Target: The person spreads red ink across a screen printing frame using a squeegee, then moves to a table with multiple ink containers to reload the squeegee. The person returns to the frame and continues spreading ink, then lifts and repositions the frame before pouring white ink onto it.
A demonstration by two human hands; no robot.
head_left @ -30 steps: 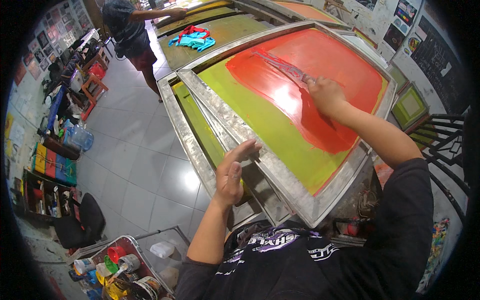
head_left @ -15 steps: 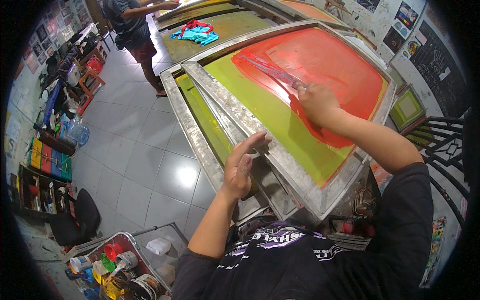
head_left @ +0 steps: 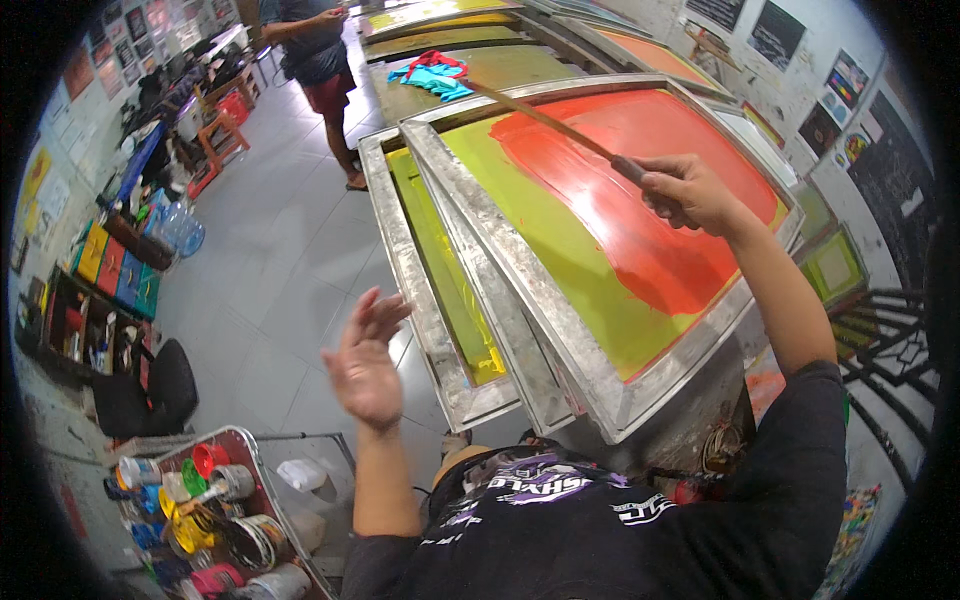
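Note:
My right hand is closed round the end of a long, thin brown squeegee, seen edge-on and raised above a large silk screen. Beneath it, wet red ink covers much of the yellow-green mesh. The screen's worn grey metal frame lies askew over other frames. Left of their edges, my left hand is held up in the air, fingers spread, touching nothing. A lower screen with yellow mesh shows at the left of the stack.
A red and light-blue cloth lies on the table beyond. Another person stands at the far left. Ink tubs crowd a trolley at lower left, near a black chair. Black metal railing stands at right.
The squeegee has lifted off the red ink and swung up in my right hand. My left hand has moved left, away from the frame's edge, and opened wide. The view has shifted slightly.

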